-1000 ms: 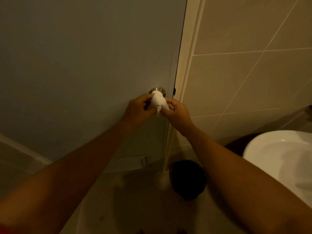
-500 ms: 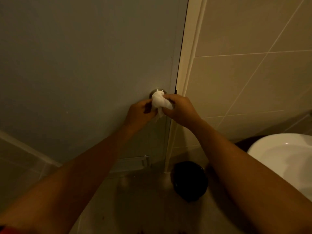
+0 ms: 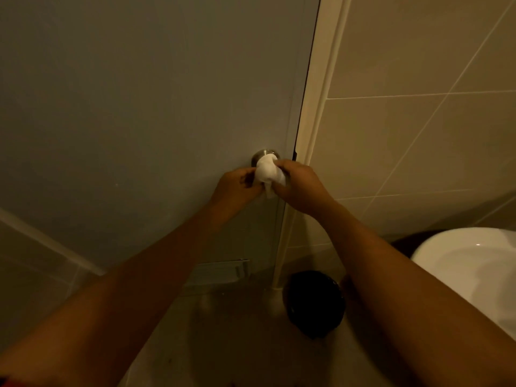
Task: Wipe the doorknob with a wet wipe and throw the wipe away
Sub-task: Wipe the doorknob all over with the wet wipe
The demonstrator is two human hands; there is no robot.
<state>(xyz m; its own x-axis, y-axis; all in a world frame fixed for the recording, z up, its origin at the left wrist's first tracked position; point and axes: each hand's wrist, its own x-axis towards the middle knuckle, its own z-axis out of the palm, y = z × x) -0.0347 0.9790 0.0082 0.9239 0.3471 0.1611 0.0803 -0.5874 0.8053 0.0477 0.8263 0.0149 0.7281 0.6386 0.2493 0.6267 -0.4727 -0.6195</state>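
Observation:
A round metal doorknob (image 3: 260,155) sits near the right edge of a grey door (image 3: 145,107). A crumpled white wet wipe (image 3: 266,171) covers most of the knob; only its upper left rim shows. My left hand (image 3: 234,188) pinches the wipe's left side from below. My right hand (image 3: 298,185) grips the wipe's right side with fingers curled over it. Both hands press the wipe against the knob.
A dark round bin (image 3: 314,301) stands on the floor below the door frame (image 3: 315,135). A white basin (image 3: 472,272) juts in at the right. Beige tiled wall (image 3: 418,121) fills the right side. A vent grille (image 3: 220,270) sits low on the door.
My right hand has shifted up and over the wipe, rubbing it around the knob. The wipe has bunched higher on the knob. The view has tilted slightly.

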